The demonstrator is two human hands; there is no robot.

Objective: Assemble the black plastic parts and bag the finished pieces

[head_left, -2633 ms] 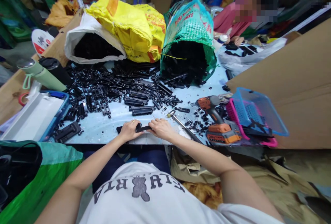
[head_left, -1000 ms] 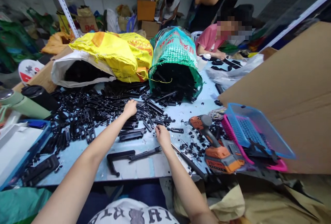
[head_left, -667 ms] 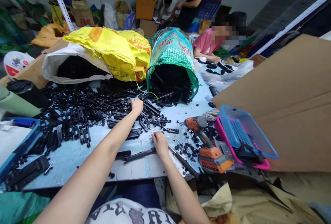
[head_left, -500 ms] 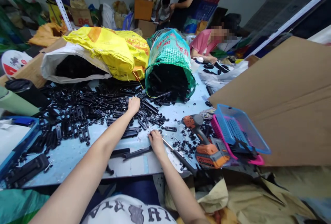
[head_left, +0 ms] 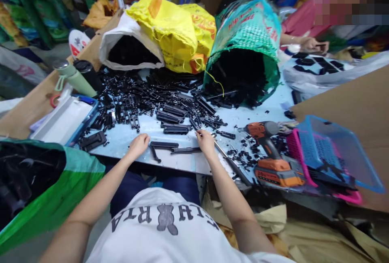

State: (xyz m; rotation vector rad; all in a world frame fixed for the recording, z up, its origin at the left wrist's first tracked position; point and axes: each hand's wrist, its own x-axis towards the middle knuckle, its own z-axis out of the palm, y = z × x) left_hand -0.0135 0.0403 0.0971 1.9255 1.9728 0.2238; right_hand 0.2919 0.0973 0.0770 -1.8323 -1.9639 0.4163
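My left hand [head_left: 139, 144] is closed over the light blue table near its front edge, just left of a black folding part [head_left: 164, 145]; whatever its fingers hold is too small to make out. My right hand [head_left: 206, 141] is pinched beside the right end of a second long black part [head_left: 186, 150], and what it grips is hidden. To its right lies a metal rod with a black handle [head_left: 232, 163]. Behind both hands spreads a heap of small black parts [head_left: 130, 97], with several longer black pieces [head_left: 174, 117] at its front.
An orange cordless drill [head_left: 273, 153] and blue and pink baskets [head_left: 322, 145] stand at the right. A green sack [head_left: 243, 52], a yellow sack [head_left: 182, 32] and a white sack [head_left: 133, 28] lie behind. Bottles [head_left: 75, 77] stand left. A person's hand [head_left: 310, 44] shows back right.
My left hand has drawn back from the heap to the table's front edge. My right hand stays near the long black part. The view has shifted, showing more of the left side.
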